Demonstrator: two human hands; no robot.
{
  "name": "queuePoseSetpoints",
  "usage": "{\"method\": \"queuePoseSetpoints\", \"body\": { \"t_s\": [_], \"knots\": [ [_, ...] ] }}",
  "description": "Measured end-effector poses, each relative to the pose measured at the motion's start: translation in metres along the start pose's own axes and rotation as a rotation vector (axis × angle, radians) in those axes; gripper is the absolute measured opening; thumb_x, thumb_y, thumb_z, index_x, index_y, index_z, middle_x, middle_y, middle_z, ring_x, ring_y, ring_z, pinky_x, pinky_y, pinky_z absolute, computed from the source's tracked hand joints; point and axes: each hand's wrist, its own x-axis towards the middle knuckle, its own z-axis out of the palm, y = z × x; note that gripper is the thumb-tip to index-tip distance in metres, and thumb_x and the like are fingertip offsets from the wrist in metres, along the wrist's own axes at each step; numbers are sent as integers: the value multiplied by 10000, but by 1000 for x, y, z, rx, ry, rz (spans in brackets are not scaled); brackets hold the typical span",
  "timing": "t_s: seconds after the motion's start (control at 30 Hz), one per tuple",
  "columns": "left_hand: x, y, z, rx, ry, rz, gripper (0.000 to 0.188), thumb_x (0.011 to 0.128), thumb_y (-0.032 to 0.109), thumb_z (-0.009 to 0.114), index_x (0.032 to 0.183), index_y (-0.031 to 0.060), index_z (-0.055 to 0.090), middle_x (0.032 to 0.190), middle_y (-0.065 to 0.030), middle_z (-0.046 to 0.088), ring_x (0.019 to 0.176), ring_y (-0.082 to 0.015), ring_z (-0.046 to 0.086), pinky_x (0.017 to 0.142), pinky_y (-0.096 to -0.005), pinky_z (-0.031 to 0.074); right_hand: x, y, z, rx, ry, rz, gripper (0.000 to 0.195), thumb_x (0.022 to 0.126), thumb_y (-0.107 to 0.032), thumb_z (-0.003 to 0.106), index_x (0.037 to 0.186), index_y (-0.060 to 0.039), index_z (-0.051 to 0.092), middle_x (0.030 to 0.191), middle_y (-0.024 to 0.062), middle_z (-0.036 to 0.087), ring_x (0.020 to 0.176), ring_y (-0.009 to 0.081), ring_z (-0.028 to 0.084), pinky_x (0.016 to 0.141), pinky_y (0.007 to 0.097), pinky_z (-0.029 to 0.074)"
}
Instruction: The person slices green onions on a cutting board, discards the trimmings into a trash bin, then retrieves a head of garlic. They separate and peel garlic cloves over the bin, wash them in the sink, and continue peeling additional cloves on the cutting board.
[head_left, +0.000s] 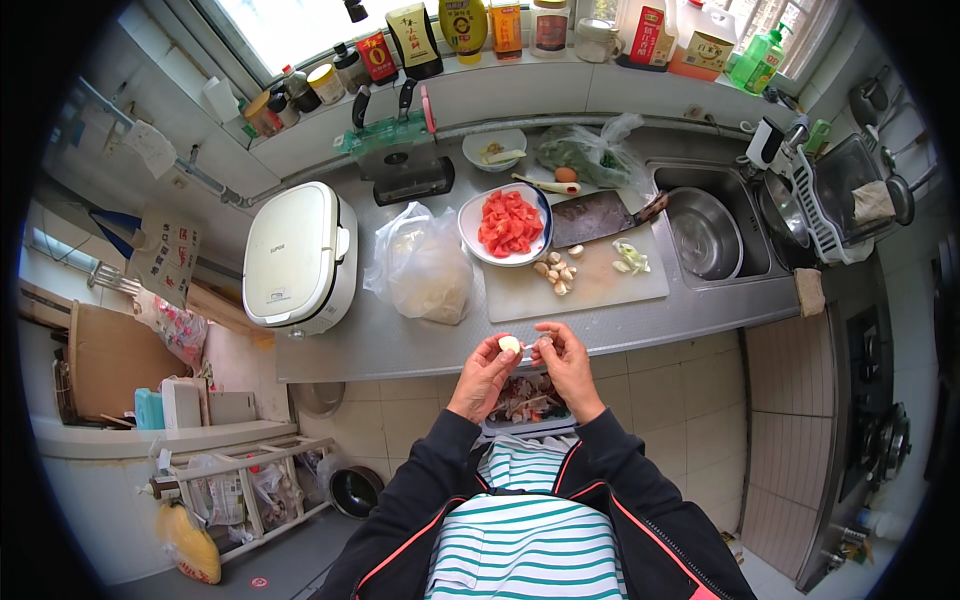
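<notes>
Between the thumb and fingers of my left hand (486, 376) is a pale garlic clove (509, 343). My right hand (566, 364) pinches a thin piece of garlic skin (538, 341) beside it. Below both hands stands a bin (529, 429) holding peelings and scraps. Past my fingers, a white cutting board (517, 300) lies on the steel counter. Several unpeeled garlic cloves (556, 274) rest on it, with a few peeled cloves and skins (631, 257) to their right. A dark cleaver (596, 217) lies across the board's back. Next to it, a bowl (467, 232) holds chopped tomato (510, 223).
Left of the board are a tied plastic bag (424, 262) and a white rice cooker (292, 251). Behind stand a knife block (397, 157), a small bowl (493, 142), an egg (565, 175) and a bag of greens (592, 154). The sink (757, 240) holds a steel basin (705, 232).
</notes>
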Motion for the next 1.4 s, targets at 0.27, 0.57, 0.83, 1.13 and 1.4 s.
{"method": "queuePoseSetpoints", "body": {
  "t_s": [0.27,0.57,0.83,1.13,1.4],
  "knots": [
    [0,-2,-7,18,-12,-9,308,821,42,619,1098,41,485,1047,-40,531,989,-132,527,914,-269,437,-5,2,5,-276,-38,-131,132,817,-91,627,909,3,616,761,18,584,710,93,563,631,232,457],
    [-1,1,-10,48,-11,-4,321,810,38,632,1094,32,481,1056,-43,515,987,-138,533,919,-279,440,-6,-18,12,-846,45,-616,73,747,-56,633,786,-19,584,735,98,548,623,235,552,551,312,441],
    [-4,4,-12,100,-54,-60,358,853,74,582,1186,6,468,1080,-67,541,1008,-164,555,889,-279,470,0,-22,-1,-772,145,-402,78,763,-72,611,795,-22,561,757,110,541,686,288,557,606,360,447],
    [3,5,-27,62,11,-106,370,876,122,560,1218,28,456,1072,-69,567,987,-164,571,823,-265,499,-8,17,-11,-968,-199,-310,108,823,-84,542,885,-12,594,941,142,589,890,314,554,749,388,454],
    [3,5,-37,170,22,-97,387,865,106,575,1227,37,456,1086,-49,545,997,-145,558,835,-254,476,-12,62,-19,-1153,-244,-313,160,740,-65,564,892,-41,603,1035,163,581,967,313,541,782,378,463]
  ]
}}
